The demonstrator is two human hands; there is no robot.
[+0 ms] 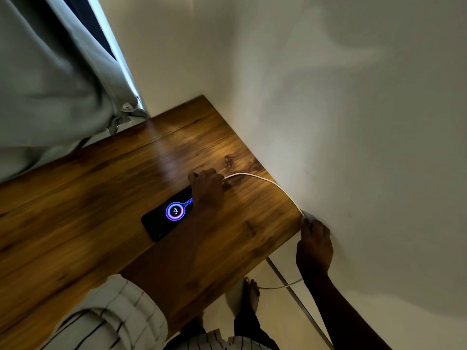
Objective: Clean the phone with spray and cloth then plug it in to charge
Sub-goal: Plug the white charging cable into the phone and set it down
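While the phone [168, 213] lies lit mid-frame on the table [75, 198], you hold its cable [249, 174].
Your left hand [207, 189] grips it at the phone; your right hand [314, 246] pinches it lower right.

A dark phone [161, 218] lies flat on the wooden bench [75, 210], its screen lit with a glowing ring. The left hand [206, 188] covers the phone's far end, fingers curled where the white cable [265, 180] comes out. From there the cable arcs over the bench to the right hand [314, 246], which pinches it at the bench's edge against the wall [353, 122]. Below the right hand the cable hangs toward the floor, near a bare foot [250, 296]. A pale curtain [50, 84] hangs well beyond the left hand.
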